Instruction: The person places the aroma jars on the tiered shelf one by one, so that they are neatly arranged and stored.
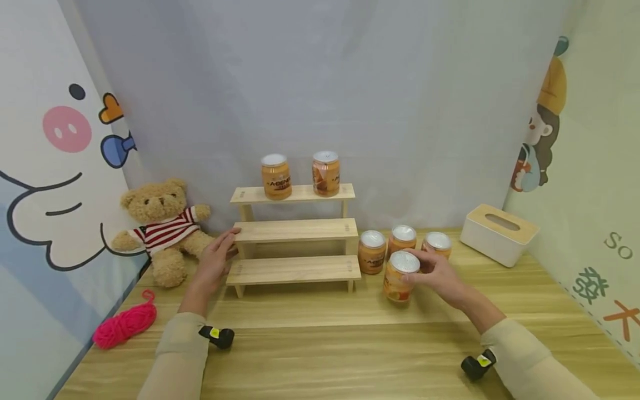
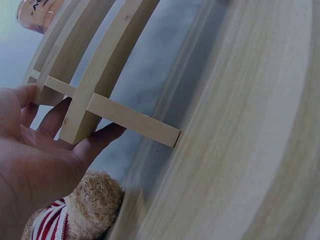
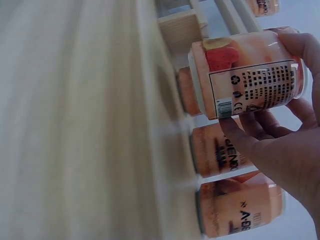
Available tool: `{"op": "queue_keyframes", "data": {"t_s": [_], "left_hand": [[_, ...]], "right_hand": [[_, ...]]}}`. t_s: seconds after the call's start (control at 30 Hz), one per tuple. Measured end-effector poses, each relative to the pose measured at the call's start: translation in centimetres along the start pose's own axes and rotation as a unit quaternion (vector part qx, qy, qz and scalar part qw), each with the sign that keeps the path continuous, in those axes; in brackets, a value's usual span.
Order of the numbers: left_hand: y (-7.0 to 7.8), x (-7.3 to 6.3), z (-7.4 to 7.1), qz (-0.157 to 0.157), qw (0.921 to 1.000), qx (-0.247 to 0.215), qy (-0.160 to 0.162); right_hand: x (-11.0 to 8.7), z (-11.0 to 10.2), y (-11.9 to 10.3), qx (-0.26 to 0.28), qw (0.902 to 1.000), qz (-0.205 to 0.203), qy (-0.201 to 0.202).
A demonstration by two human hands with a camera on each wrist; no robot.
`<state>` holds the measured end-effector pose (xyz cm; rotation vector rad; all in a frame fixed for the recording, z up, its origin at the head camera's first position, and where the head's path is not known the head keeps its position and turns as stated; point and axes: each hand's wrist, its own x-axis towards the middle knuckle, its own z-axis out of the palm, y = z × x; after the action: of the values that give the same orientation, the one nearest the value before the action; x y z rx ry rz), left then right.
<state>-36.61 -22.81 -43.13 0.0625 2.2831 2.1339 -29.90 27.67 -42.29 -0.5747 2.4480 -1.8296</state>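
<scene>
My right hand [image 1: 434, 273] grips an orange can with a silver lid [image 1: 398, 280] from its right side, in front of three like cans [image 1: 372, 253] standing right of a three-step wooden shelf [image 1: 295, 229]. In the right wrist view my fingers [image 3: 240, 137] curl round the held can [image 3: 250, 75]; I cannot tell whether its base touches the table. My left hand [image 1: 220, 253] lies with straight fingers against the shelf's left end, and in the left wrist view the fingers [image 2: 95, 142] touch the shelf's side frame [image 2: 100, 65]. Two more cans [image 1: 276, 176] [image 1: 326, 173] stand on the top step.
A teddy bear in a striped shirt [image 1: 162, 225] sits left of the shelf, close to my left hand. A pink yarn ball [image 1: 125, 324] lies near the wooden table's [image 1: 325, 344] left edge. A white tissue box [image 1: 497, 233] stands at the back right. Curtain walls enclose the table.
</scene>
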Motion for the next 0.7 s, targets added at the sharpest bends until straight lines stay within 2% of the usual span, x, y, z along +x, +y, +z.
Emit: {"op": "queue_keyframes", "data": {"t_s": [0.33,0.7], "left_hand": [[0.0,0.1,0.0,0.005,1.0,-0.004,0.001],[0.0,0.0,0.0,0.004,1.0,0.002,-0.004]], "right_hand": [[2.1,0.6,-3.2,0.0,1.0,-0.009,-0.001],[5.6,2.9,-6.8,0.026,0.9994,-0.014,-0.017]]}}
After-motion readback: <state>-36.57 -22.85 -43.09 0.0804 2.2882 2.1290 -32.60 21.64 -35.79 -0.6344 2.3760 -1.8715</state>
